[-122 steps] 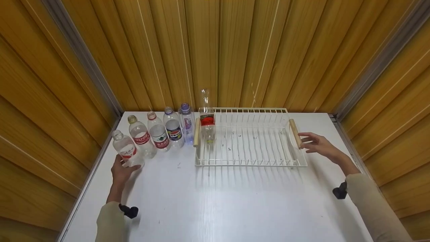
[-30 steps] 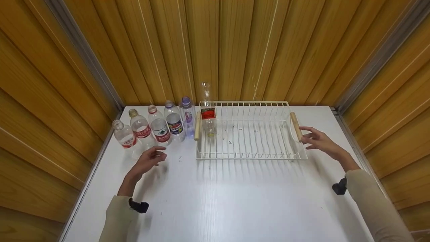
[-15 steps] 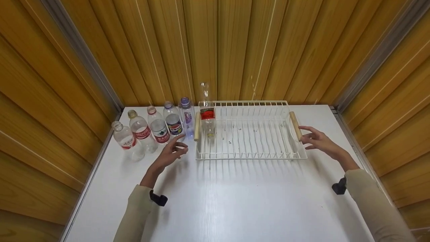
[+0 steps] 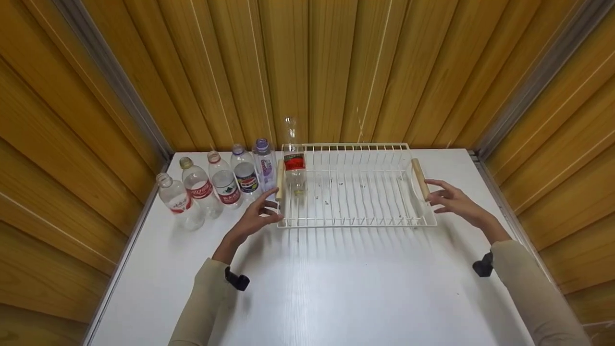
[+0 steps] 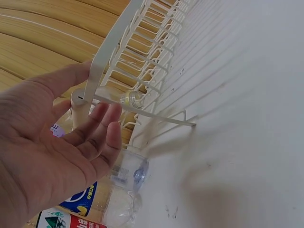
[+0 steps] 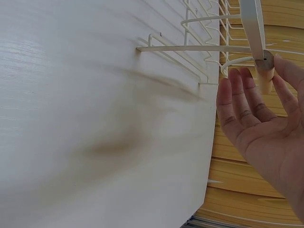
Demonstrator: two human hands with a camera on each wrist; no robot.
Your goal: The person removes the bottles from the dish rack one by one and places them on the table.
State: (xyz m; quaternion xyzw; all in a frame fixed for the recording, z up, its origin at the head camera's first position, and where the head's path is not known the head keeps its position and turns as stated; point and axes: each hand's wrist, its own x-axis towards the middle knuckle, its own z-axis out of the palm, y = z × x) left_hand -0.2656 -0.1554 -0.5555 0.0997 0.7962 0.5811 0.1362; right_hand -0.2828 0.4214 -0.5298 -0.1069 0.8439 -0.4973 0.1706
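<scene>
A white wire dish rack (image 4: pixel 358 226) with wooden handles at its sides stands on the table. My left hand (image 4: pixel 253 218) is at the left handle (image 4: pixel 280 179); in the left wrist view the thumb touches the rack's side bar (image 5: pixel 105 52) and the fingers bend around the handle. The right handle (image 4: pixel 419 177) sits between thumb and index finger of my right hand (image 4: pixel 456 202), its other fingers curved below. Inside the rack's left end, a clear red-labelled plastic bottle (image 4: pixel 294 162) stands mouth down. The inner sides of some fingers are hidden.
Several clear plastic bottles without caps stand upright in a slanting row left of the rack, among them a purple-necked bottle (image 4: pixel 264 166) nearest it and a red-and-white-labelled bottle (image 4: pixel 181 202) farthest left. Yellow wood-patterned walls (image 4: pixel 336 72) rise behind the white table (image 4: pixel 326 298).
My left hand has let go of the leftmost bottle, which stays standing, and moved right past the row to the rack's left handle. My right hand has stayed at the right handle.
</scene>
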